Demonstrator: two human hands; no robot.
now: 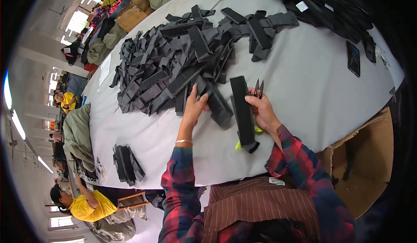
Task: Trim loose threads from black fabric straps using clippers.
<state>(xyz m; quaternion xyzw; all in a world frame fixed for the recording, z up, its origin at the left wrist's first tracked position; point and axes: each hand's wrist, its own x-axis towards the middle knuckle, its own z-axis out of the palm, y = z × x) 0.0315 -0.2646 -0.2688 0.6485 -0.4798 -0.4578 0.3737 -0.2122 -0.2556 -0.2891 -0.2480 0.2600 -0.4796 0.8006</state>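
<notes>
Got a small dark bundle (126,164) at left on the pale surface (152,143). Next, a big heap (165,64) of dark strips, with the left hand (193,108) at a wide strip (220,109) along its near edge; can't tell pinched or loose on that grip. Then a long black strip (241,108) in the grip of the right hand (263,113), plus dark snips (261,89).

Your left forearm (179,169) rises nearly vertical from the lower edge; your left hand (195,107) reaches forward, index finger extended, thumb angled to the right. Your right forearm (302,167) slants up and leftward — your right hand (263,111) is closed in a grip, thumb pointing left.
</notes>
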